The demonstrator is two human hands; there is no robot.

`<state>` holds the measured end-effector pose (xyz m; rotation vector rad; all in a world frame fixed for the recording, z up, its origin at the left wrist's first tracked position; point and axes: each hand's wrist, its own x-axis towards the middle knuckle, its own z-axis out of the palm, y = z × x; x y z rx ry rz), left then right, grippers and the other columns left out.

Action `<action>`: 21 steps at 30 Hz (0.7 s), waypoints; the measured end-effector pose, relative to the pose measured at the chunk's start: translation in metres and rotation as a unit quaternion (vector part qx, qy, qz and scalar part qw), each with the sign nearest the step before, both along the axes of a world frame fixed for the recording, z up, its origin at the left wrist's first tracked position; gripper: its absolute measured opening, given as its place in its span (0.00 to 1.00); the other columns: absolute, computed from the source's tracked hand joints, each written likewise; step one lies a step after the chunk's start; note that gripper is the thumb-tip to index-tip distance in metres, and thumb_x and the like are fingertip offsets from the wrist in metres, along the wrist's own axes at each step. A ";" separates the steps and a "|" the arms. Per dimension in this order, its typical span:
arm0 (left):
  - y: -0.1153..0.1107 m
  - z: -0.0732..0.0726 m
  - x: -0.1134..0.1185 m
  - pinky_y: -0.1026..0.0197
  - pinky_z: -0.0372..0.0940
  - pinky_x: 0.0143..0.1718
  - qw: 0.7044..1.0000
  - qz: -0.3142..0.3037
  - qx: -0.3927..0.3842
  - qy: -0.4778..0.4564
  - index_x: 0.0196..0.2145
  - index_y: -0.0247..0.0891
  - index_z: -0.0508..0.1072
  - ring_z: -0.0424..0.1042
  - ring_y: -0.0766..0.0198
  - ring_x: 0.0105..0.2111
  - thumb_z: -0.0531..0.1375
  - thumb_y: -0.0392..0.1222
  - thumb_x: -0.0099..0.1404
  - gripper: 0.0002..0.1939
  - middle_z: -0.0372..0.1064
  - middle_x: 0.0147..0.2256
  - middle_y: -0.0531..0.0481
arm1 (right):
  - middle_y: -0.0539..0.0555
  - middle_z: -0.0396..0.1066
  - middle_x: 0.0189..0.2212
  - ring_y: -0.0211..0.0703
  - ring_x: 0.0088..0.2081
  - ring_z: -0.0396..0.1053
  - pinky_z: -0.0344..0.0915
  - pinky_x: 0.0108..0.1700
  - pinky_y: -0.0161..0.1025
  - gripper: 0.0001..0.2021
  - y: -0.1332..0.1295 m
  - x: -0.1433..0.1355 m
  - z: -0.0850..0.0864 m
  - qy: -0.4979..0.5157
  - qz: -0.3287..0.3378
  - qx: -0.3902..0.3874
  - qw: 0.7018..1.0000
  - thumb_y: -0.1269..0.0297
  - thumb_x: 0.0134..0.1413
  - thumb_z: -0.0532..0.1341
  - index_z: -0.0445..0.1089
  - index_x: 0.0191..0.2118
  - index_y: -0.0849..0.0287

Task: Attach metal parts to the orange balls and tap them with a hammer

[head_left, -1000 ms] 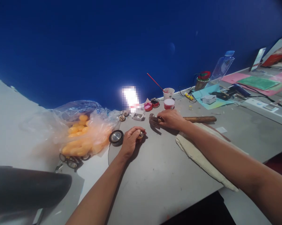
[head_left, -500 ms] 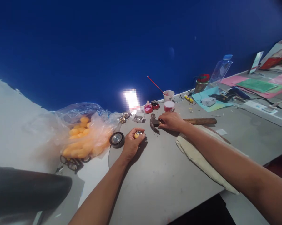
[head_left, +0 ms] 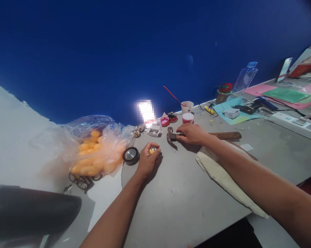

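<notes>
My left hand (head_left: 146, 163) is closed around a small yellow ball (head_left: 152, 150) with a shiny silvery patch on top, just above the grey table. My right hand (head_left: 192, 133) grips the wooden-handled claw hammer (head_left: 228, 135) close to its metal head, and the hammer lies flat on the table. Left of my left hand is a round black tin (head_left: 131, 156) with a silvery centre. Beneath my right forearm is a folded cream cloth (head_left: 220, 174), partly hidden.
A clear plastic bag (head_left: 101, 148) full of yellow balls lies at the left, above a pair of glasses (head_left: 81, 182). Along the wall stand a paper cup (head_left: 187, 106) with a red stick, a white-lidded tub (head_left: 188, 118) and a small grey tray (head_left: 153, 132).
The whole view has shifted slightly. Both hands keep the same grips, the left on the yellow ball and the right on the hammer.
</notes>
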<state>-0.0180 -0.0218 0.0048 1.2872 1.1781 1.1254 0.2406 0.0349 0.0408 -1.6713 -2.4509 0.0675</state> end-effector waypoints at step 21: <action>0.011 0.002 -0.003 0.67 0.56 0.21 0.984 -0.025 -0.053 -0.167 0.46 0.38 0.71 0.65 0.72 0.22 0.75 0.49 0.53 0.27 0.72 0.33 0.52 | 0.66 0.82 0.51 0.57 0.52 0.80 0.70 0.46 0.41 0.14 0.068 -0.113 0.032 -0.098 0.036 -0.031 0.994 0.64 0.66 0.63 0.82 0.52 0.58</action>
